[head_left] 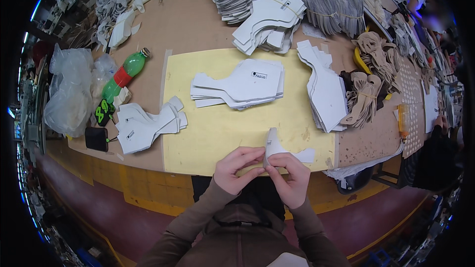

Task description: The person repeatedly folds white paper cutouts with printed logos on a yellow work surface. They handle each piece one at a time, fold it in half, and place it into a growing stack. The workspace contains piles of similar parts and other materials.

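Close to the table's front edge, a white shaped cut piece is between my hands, with a greyish strip standing up along its left side. My left hand pinches that strip with thumb and fingertips. From the other side, my right hand grips the piece, its fingers curled and its thumb against the lower end of the strip. Beyond them lies a stack of similar white cut pieces with a small dark print. Another stack of white pieces is fanned out at the left, and a third stack at the right.
A yellow sheet is taped to the brown table. Tied white and grey bundles crowd the far side. At left are a green bottle, clear plastic bags and a black phone. Beige straps lie at right, near a person.
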A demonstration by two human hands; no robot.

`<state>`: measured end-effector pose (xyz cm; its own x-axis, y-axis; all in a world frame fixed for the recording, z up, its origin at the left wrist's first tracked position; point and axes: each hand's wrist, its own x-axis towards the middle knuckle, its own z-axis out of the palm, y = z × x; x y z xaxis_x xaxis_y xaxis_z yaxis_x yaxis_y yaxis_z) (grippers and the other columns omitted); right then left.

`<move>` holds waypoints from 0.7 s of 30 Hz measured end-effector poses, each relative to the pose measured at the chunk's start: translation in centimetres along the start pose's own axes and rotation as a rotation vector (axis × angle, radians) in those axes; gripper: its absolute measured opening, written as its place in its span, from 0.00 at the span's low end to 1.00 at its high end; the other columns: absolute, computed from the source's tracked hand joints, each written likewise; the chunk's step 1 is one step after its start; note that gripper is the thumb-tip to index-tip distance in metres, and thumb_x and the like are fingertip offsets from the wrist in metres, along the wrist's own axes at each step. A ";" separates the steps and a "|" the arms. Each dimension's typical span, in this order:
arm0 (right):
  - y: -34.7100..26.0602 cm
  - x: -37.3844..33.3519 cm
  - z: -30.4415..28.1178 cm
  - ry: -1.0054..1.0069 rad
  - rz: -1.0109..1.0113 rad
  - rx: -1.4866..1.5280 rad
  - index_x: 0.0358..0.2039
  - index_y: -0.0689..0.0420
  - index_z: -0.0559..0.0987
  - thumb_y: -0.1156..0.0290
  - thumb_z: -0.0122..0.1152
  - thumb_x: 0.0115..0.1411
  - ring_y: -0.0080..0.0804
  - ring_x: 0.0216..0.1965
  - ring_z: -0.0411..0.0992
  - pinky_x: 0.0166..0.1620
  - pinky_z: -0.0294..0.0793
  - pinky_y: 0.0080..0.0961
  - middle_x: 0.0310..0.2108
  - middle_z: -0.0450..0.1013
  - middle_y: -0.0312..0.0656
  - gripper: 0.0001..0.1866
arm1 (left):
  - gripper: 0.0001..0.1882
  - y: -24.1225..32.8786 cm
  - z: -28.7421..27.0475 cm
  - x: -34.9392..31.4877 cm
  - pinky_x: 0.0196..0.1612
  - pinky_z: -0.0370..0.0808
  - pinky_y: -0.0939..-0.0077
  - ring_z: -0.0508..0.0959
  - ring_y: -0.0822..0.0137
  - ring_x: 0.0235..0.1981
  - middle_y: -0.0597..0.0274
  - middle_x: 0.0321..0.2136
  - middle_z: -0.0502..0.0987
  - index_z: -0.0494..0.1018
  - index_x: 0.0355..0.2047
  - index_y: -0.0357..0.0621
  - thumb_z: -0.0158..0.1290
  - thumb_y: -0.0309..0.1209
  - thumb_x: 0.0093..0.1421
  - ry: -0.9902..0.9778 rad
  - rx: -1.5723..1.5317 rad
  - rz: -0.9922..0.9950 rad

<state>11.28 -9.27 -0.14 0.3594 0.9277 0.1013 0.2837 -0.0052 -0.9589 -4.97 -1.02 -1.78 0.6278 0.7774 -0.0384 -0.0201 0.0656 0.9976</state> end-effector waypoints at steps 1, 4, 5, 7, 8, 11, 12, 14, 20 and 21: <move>0.0 0.0 0.0 -0.004 0.001 -0.006 0.37 0.64 0.81 0.82 0.68 0.58 0.36 0.39 0.80 0.42 0.79 0.26 0.38 0.80 0.46 0.07 | 0.21 0.1 0.0 0.0 0.52 0.80 0.71 0.81 0.61 0.50 0.51 0.51 0.79 0.77 0.55 0.34 0.61 0.18 0.60 -0.004 0.113 0.049; 0.0 -0.1 -0.2 -0.020 -0.008 0.018 0.37 0.64 0.81 0.82 0.68 0.58 0.36 0.40 0.81 0.43 0.78 0.25 0.39 0.80 0.46 0.07 | 0.18 0.4 0.0 0.0 0.49 0.81 0.71 0.84 0.61 0.45 0.50 0.47 0.82 0.78 0.51 0.33 0.61 0.17 0.59 0.035 0.319 0.142; 0.0 -0.1 -0.3 -0.038 -0.015 0.037 0.38 0.64 0.81 0.82 0.67 0.58 0.36 0.40 0.81 0.43 0.78 0.25 0.39 0.80 0.46 0.07 | 0.17 0.4 0.1 0.0 0.48 0.82 0.71 0.84 0.60 0.44 0.49 0.47 0.82 0.79 0.49 0.32 0.61 0.17 0.59 0.045 0.307 0.166; -0.1 0.0 -0.3 -0.054 -0.014 0.059 0.38 0.64 0.81 0.83 0.66 0.59 0.35 0.40 0.81 0.44 0.78 0.25 0.39 0.80 0.46 0.07 | 0.13 0.5 0.2 0.0 0.47 0.83 0.71 0.85 0.60 0.43 0.48 0.45 0.83 0.80 0.46 0.32 0.61 0.17 0.60 0.076 0.274 0.206; -0.2 0.0 -0.3 -0.051 -0.005 0.060 0.38 0.64 0.81 0.83 0.66 0.59 0.34 0.40 0.80 0.44 0.78 0.25 0.39 0.80 0.46 0.07 | 0.12 0.6 0.3 -0.1 0.47 0.83 0.72 0.85 0.60 0.43 0.48 0.45 0.83 0.80 0.45 0.32 0.60 0.17 0.60 0.087 0.265 0.207; -0.3 -0.1 -0.2 -0.051 0.101 0.131 0.38 0.65 0.81 0.83 0.65 0.60 0.32 0.40 0.80 0.45 0.78 0.24 0.40 0.79 0.45 0.06 | 0.10 0.8 0.5 -0.3 0.47 0.83 0.73 0.86 0.59 0.43 0.46 0.44 0.83 0.81 0.43 0.31 0.60 0.17 0.60 0.104 0.260 0.210; -0.3 -0.2 -0.1 -0.049 0.148 0.170 0.38 0.66 0.81 0.83 0.64 0.61 0.31 0.40 0.79 0.45 0.78 0.24 0.40 0.79 0.45 0.05 | 0.10 0.8 0.5 -0.3 0.47 0.83 0.73 0.86 0.59 0.43 0.46 0.44 0.83 0.81 0.42 0.31 0.60 0.17 0.60 0.102 0.273 0.215; -0.3 -0.4 0.0 -0.022 0.166 0.238 0.38 0.67 0.81 0.84 0.63 0.62 0.29 0.41 0.79 0.46 0.78 0.23 0.40 0.78 0.45 0.05 | 0.10 0.9 0.5 -0.1 0.46 0.84 0.73 0.86 0.59 0.43 0.45 0.44 0.83 0.81 0.42 0.31 0.60 0.16 0.60 0.089 0.307 0.229; -0.6 -0.5 -0.2 -0.019 0.173 0.301 0.39 0.71 0.79 0.87 0.60 0.62 0.25 0.42 0.75 0.47 0.77 0.20 0.44 0.74 0.45 0.05 | 0.11 1.6 0.7 0.1 0.48 0.83 0.72 0.86 0.59 0.43 0.45 0.43 0.84 0.82 0.41 0.31 0.62 0.16 0.57 0.061 0.337 0.226; -0.7 -0.5 -0.2 -0.017 0.170 0.301 0.39 0.71 0.79 0.88 0.60 0.62 0.25 0.42 0.75 0.48 0.77 0.20 0.44 0.74 0.45 0.05 | 0.11 1.7 0.7 0.2 0.47 0.83 0.72 0.86 0.60 0.43 0.45 0.43 0.84 0.82 0.41 0.31 0.62 0.16 0.58 0.055 0.342 0.237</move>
<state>11.10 -9.84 0.54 0.3632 0.9292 -0.0682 -0.0543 -0.0520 -0.9972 -4.37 -1.18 -0.05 0.5941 0.7790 0.2008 0.1064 -0.3235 0.9402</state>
